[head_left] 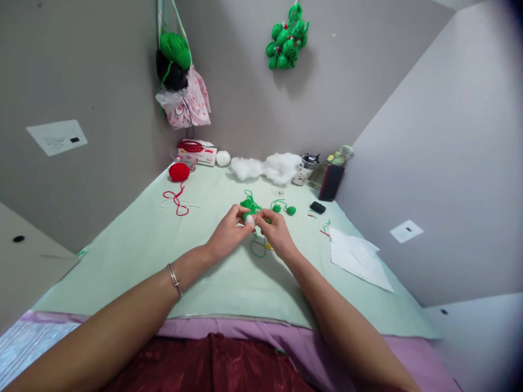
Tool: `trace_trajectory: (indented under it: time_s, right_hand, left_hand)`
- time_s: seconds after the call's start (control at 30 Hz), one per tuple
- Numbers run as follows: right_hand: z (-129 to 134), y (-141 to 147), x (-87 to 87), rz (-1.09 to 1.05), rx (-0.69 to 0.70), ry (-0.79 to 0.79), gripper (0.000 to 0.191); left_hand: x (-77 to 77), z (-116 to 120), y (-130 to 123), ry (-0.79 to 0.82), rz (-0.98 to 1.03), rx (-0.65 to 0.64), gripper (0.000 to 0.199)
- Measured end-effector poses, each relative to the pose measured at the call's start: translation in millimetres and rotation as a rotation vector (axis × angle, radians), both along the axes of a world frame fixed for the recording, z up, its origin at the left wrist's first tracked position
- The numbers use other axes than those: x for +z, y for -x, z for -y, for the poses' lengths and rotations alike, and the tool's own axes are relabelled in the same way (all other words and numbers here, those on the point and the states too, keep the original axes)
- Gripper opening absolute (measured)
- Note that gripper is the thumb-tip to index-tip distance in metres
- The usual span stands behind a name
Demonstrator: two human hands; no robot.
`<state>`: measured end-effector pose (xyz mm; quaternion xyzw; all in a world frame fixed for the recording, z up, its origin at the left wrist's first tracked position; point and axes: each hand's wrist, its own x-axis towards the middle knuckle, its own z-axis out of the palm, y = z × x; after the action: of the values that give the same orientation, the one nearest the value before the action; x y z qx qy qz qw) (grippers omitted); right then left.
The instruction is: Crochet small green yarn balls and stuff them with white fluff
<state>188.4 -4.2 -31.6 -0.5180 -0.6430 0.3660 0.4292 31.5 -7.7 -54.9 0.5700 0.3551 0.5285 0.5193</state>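
Over table (pixel 196 283), left hand (pixel 230 230) pinches green piece (pixel 245 215), white tuft (pixel 249 220) nearward, long axis unclear; right hand (pixel 280 230) narrow, hold hidden.

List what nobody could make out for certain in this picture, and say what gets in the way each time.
All in the head view:
- The far side of the green-and-white piece: hidden by fingers of the left hand and right hand.
- The full shape of the yellow item: partly behind the right hand.
- Fine print on the box: too small.
- What the hanging green bundle hangs from: cut off by the top edge.
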Motion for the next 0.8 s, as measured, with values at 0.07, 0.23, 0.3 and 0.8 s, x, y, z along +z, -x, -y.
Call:
trace_trajectory:
  time_s: [0.07, 0.23, 0.3, 0.8]
  right_hand:
    - [-0.8, -1.0, -0.3, 0.023, -0.017, -0.030, 0.031]
    - [2.0, 3.4, -1.1, 0.090, -0.015, -0.091, 0.030]
    - [4.9, 6.2, -0.7, 0.121, 0.000, -0.109, 0.029]
    - [-1.0, 12.9, -4.9, 0.162, -0.045, -0.143, 0.019]
  left_hand:
    - [3.4, 1.0, 3.0, 0.027, 0.034, -0.049, 0.025]
    - [0.7, -4.8, 2.7, 0.065, 0.081, -0.030, 0.025]
    - [-3.3, -9.2, 1.0, 0.076, 0.087, 0.006, 0.024]
    - [-2.4, -1.6, -6.6, 0.102, 0.198, 0.127, 0.034]
